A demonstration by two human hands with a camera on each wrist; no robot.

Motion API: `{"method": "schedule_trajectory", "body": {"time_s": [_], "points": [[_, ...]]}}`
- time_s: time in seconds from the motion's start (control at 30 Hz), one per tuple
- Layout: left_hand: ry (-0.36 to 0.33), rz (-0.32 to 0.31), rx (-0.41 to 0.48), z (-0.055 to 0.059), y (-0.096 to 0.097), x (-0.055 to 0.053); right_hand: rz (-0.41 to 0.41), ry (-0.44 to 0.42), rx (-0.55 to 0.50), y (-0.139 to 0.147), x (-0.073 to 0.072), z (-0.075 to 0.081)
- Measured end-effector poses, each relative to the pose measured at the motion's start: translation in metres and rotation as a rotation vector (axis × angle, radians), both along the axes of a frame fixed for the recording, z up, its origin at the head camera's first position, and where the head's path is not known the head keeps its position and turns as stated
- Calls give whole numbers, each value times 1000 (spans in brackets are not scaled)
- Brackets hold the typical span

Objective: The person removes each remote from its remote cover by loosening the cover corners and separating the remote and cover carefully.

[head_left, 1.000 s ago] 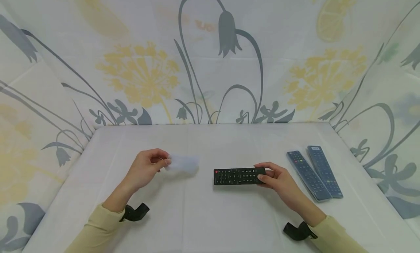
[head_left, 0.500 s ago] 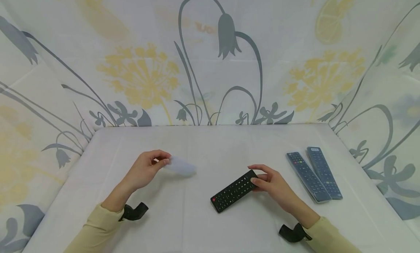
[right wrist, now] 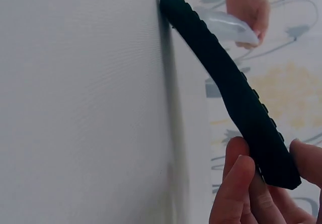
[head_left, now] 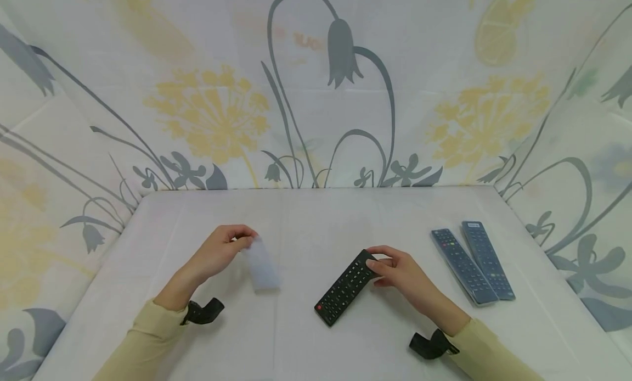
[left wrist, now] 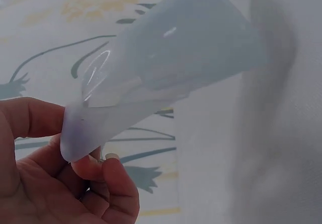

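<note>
My left hand [head_left: 215,253] pinches one end of a translucent, soft plastic sleeve [head_left: 263,267] between thumb and fingers. The sleeve's other end slants down toward the front of the table, and in the left wrist view it looks thin and bent near the grip. In my right hand [head_left: 406,274] is a black remote control [head_left: 345,287], gripped at its far end with its buttons up. Its red-button end points toward the front left and tilts down close to the tabletop; whether it touches I cannot tell.
Two blue-looking remote controls, one [head_left: 465,267] partly over the other [head_left: 489,259], lie at the right of the white-covered table [head_left: 306,216]. A floral cloth [head_left: 306,95] surrounds the back and sides. Black wrist cameras [head_left: 203,311] sit below both hands.
The black remote has swung from level to a diagonal, its red-button end coming toward the front. The plastic sleeve has swung from pointing right to pointing down toward the front.
</note>
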State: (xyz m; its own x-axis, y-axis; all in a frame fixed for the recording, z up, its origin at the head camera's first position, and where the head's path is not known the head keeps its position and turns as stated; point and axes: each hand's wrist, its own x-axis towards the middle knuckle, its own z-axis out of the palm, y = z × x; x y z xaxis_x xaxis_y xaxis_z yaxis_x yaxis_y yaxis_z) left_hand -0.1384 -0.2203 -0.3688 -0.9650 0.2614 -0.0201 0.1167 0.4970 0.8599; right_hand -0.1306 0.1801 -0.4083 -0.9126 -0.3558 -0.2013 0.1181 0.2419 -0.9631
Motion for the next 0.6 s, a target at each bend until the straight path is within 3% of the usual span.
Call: {"method": "schedule_trajectory", "body": {"time_s": [0.2,0.4,0.6], "points": [[-48,-10,-3,-10,3,-6,22,-23,-40,-10,-6,-1],[9,-25,-27,-20,6,-9,30,-35,-94,-20,-12,-4],[30,30,2,-30,6,-10,43,-39,-130,-29,-18,-5]]}}
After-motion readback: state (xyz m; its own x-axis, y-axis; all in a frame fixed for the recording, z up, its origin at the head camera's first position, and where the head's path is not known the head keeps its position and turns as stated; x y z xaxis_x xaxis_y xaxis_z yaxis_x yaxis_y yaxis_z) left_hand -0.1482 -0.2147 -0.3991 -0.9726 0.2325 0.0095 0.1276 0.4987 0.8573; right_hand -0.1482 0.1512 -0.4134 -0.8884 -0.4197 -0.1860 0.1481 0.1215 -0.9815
